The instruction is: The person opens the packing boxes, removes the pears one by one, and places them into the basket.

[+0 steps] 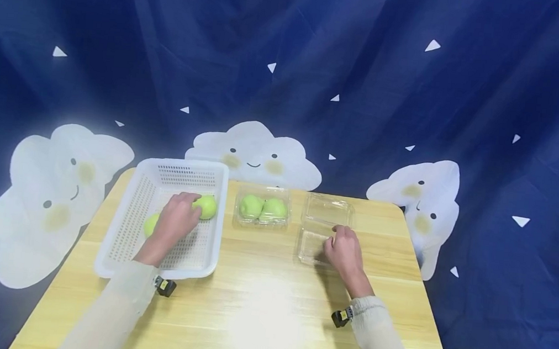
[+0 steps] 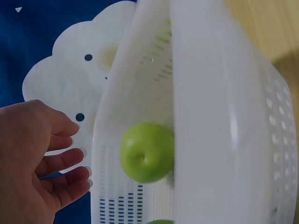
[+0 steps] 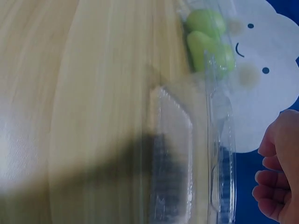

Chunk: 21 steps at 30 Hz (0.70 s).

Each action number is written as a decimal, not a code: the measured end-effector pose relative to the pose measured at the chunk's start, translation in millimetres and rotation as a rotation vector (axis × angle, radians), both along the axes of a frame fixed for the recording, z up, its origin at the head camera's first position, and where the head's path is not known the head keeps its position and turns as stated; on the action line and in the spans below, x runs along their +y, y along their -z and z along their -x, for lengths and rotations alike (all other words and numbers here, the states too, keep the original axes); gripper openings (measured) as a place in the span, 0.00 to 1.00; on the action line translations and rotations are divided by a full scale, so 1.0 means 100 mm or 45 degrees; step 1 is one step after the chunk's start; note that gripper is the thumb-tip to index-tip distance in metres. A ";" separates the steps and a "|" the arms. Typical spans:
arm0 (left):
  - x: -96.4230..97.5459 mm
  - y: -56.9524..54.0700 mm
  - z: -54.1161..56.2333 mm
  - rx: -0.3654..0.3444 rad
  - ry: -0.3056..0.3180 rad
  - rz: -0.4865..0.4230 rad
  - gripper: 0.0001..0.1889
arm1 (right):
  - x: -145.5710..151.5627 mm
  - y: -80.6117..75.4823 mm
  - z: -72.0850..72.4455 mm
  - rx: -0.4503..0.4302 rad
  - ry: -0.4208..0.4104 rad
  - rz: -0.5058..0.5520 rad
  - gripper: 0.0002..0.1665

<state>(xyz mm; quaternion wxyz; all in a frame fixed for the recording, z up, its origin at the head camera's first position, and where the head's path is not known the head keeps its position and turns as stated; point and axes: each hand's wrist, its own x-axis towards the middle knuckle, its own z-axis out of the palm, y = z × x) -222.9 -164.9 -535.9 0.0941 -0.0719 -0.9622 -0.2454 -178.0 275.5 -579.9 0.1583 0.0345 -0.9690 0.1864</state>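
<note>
My left hand (image 1: 178,215) reaches over a white plastic basket (image 1: 212,263), its fingers loosely bent beside a green apple (image 1: 205,207). Another green apple (image 1: 150,224) lies partly hidden behind that hand. In the left wrist view, the fingers (image 2: 60,161) are spread and hold nothing, and a gap separates them from the apple (image 2: 147,151). My right hand (image 1: 345,252) hovers at the right edge of a clear plastic clamshell box (image 1: 310,249) with its lid raised. Its fingers (image 3: 271,179) curl loosely around nothing in the right wrist view, apart from the box.
Between basket and raised-lid box, a second clear box (image 1: 236,219) holds two green fruits (image 1: 273,209). Everything stands on a wooden table (image 1: 251,266). Behind its back edge hangs a dark blue curtain (image 1: 291,42) with clouds.
</note>
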 end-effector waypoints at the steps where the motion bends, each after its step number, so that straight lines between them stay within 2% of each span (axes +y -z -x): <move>1: 0.02 0.00 0.00 -0.007 0.003 -0.010 0.20 | -0.02 0.00 0.01 -0.013 -0.002 0.005 0.17; 5: 0.11 0.00 0.01 -0.018 0.021 -0.022 0.20 | -0.12 -0.03 0.03 -0.047 0.013 0.043 0.18; 9: 0.23 -0.01 0.01 0.020 0.053 -0.004 0.20 | -0.22 -0.06 0.07 -0.075 0.024 0.064 0.19; 14: 0.40 -0.02 0.01 0.057 0.094 0.070 0.19 | -0.37 -0.11 0.13 -0.120 0.008 0.072 0.21; 21: 0.65 -0.03 0.05 0.012 0.171 0.075 0.19 | -0.56 -0.14 0.21 -0.158 -0.038 0.100 0.24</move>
